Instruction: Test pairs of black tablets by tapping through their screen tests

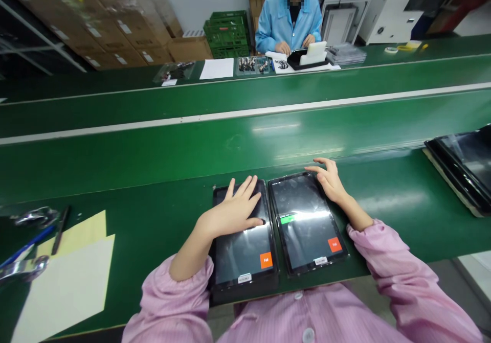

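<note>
Two dark tablets lie side by side on the green bench in front of me. Across the upper part of the left tablet (241,256) my left hand (238,205) is spread, fingers apart, with nothing held in it. That tablet's screen shows an orange square at its lower right. The right tablet (307,225) shows a green strip at mid-left and a similar orange square low on the right. My right hand (329,179) is at its upper right corner, fingers stretched out and apart. Whether those fingertips touch the tablet I cannot tell.
A stack of dark tablets (464,164) lies at the right. On the left are paper sheets (69,287), a black pen (60,230) and a blue pen (30,246). Beyond the green divider a co-worker (288,21) in blue sits by a black tray (307,59).
</note>
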A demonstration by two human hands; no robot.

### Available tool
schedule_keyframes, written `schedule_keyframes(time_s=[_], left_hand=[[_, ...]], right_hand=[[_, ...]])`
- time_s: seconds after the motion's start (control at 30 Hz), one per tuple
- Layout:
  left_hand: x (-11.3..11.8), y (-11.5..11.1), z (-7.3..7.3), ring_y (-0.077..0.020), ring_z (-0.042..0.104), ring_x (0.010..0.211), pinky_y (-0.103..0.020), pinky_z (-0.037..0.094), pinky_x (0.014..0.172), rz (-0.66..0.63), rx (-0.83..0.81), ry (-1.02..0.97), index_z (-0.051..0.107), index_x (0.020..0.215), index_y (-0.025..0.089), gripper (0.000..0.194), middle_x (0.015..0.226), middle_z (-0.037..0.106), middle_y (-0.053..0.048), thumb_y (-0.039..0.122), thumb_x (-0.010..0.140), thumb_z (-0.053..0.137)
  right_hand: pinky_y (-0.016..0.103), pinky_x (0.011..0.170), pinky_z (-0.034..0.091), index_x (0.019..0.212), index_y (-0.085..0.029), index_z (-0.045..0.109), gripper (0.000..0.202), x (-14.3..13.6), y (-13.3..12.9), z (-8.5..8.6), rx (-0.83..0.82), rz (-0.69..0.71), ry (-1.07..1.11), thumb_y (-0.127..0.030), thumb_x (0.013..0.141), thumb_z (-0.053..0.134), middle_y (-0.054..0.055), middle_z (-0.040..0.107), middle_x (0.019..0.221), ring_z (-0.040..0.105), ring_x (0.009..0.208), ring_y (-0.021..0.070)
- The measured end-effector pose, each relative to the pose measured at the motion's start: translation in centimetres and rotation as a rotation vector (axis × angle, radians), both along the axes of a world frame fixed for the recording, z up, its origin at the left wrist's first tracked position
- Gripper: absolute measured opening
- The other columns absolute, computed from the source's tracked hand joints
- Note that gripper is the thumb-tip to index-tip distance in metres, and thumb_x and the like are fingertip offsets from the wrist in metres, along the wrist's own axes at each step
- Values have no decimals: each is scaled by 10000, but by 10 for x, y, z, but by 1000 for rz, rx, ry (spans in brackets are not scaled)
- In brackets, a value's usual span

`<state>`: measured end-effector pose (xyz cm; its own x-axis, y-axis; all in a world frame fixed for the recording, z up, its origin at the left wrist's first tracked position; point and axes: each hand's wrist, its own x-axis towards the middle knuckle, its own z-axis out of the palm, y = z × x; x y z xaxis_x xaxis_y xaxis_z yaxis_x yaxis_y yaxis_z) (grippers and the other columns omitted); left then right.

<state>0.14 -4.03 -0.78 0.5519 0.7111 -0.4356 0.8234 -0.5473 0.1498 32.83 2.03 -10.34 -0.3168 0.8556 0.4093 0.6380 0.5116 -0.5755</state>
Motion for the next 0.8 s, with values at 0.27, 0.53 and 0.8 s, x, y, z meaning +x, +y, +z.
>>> schedule_keyframes(time_s=[0.27, 0.53, 0.8], left_hand=[[2, 11, -3, -408, -39, 1518, -719, 14, 1154, 213, 33, 77, 163, 1582, 71, 860, 1616, -45, -278, 529, 941, 508], [-26, 3, 20, -373, 57, 1532, -675, -14, 1180, 38, -103, -53, 526, 1435, 323, 538, 1663, 82, -92, 585, 966, 492], [-28, 13, 26, -367, 31, 1531, -693, -7, 1166, 258, -103, 65, 533, 1430, 330, 524, 1654, 137, -129, 589, 983, 447]], right_hand=[[583, 1063, 333, 1189, -302, 726, 673, -1, 0, -2, -24, 16, -13, -653, 1005, 182, 114, 505, 1314, 426, 1232, 351], [603, 1044, 312, 1006, -312, 799, 633, -1, -2, 7, -15, 85, -49, -618, 1014, 245, 106, 513, 1330, 422, 1225, 361], [490, 1037, 395, 837, -268, 809, 783, 2, 0, 8, -8, -27, 219, -682, 992, 164, 86, 589, 1163, 535, 1122, 304]])
